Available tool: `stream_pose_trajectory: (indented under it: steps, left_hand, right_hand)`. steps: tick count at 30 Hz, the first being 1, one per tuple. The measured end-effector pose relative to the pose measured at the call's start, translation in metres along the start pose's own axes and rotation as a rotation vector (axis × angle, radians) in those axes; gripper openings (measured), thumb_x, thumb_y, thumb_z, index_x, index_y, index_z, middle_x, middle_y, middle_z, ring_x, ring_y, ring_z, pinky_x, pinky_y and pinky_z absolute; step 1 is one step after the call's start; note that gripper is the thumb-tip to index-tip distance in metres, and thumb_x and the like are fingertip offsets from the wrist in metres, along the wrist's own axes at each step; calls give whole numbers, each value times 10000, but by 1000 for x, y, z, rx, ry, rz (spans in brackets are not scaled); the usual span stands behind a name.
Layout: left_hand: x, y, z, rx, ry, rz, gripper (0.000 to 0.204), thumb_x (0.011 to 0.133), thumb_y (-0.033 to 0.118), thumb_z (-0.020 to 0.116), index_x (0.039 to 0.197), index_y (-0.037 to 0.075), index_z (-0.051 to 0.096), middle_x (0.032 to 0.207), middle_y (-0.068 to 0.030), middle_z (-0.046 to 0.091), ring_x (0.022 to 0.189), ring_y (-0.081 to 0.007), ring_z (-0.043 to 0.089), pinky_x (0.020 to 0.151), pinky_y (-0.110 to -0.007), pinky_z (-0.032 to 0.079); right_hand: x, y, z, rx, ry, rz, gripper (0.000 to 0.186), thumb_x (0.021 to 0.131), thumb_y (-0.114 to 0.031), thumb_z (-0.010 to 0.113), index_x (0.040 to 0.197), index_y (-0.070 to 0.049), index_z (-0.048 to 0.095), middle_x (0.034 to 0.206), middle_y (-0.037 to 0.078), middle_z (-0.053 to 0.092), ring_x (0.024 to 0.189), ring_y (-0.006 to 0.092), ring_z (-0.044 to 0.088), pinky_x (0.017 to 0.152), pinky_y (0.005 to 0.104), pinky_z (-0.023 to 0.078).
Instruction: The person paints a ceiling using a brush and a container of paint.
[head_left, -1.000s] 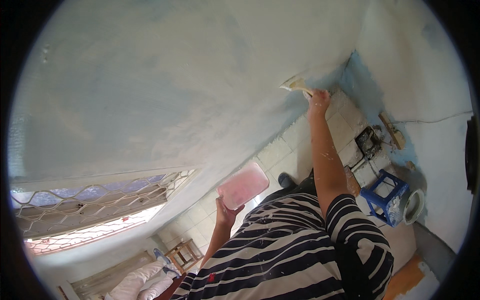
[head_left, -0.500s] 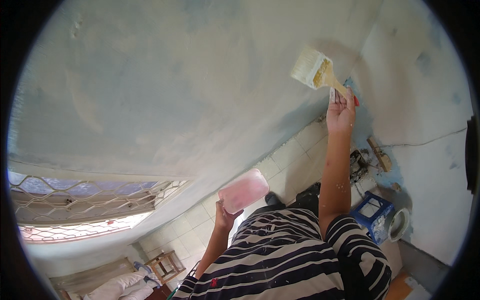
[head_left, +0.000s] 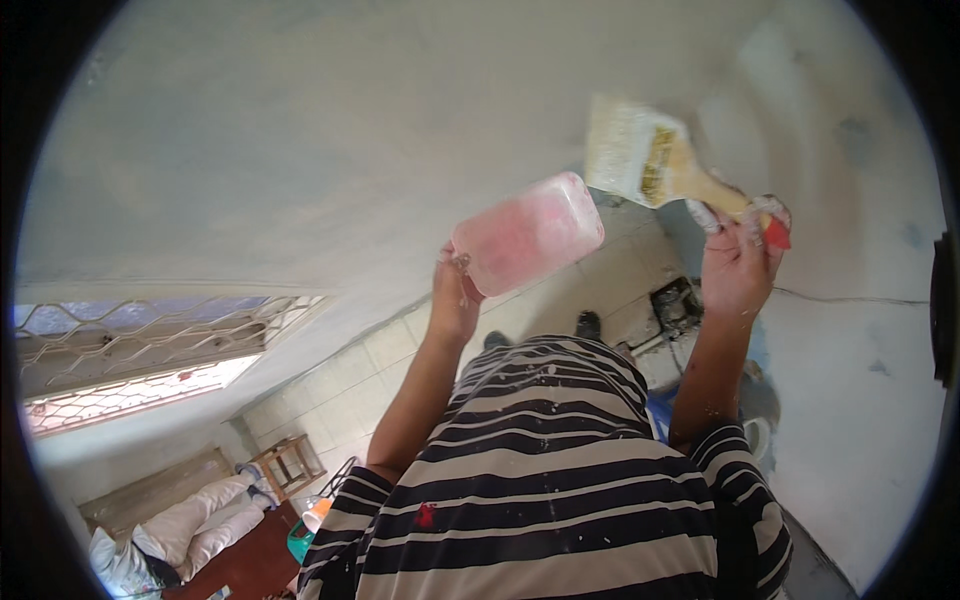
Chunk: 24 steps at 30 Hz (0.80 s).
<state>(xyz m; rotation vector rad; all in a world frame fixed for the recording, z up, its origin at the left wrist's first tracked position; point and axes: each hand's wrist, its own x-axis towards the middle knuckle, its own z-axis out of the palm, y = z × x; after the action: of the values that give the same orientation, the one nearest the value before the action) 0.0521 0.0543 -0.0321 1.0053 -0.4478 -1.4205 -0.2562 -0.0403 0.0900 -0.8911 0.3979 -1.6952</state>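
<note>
Paintbrush (head_left: pixel 650 160) — right hand (head_left: pixel 738 262) — raised.

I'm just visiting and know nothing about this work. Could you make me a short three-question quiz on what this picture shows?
1. True or false: the right hand holds a wide paintbrush.
2. What does the left hand hold?
A. a roller
B. a pinkish translucent plastic container
C. a sponge
3. What pattern is on the person's shirt?

Key:
1. True
2. B
3. Dark and light stripes, flecked with paint
</note>
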Motion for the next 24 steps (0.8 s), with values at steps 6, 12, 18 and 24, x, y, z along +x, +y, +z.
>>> stream_pose_trajectory:
  steps: [6,12,18,24]
  left_hand:
    - [19,5,98,-25,-69,170,522,901,109,476,1389,31,308,1294,-152,517,1194,-237,555,994,-403,490]
    - [39,-35,148,-168,-97,214,577,882,99,496,1415,49,279,1316,-152,507,1220,-242,533,1021,-411,472]
    - [50,-68,184,-177,-166,264,647,857,118,546,1435,70,260,1360,-135,478,1280,-241,487,1088,-410,410]
    - [54,-74,203,-237,-194,328,750,803,119,613,1456,93,247,1412,-109,432,1327,-252,440,1119,-414,377]
  right_hand:
    - [6,-72,-17,-621,-486,-156,135,871,14,611,995,-26,577,1163,326,613,1125,459,605,956,546,479]
    - [37,-108,-31,-876,-754,-245,134,827,94,612,938,21,626,1090,285,666,1052,424,661,934,493,513]
    - [49,-99,-57,-717,-478,169,133,861,58,671,989,40,642,1026,172,704,882,147,663,763,279,530]
    - [71,-75,-60,-508,-365,258,157,897,46,640,1050,26,609,982,90,669,935,135,640,819,270,538]
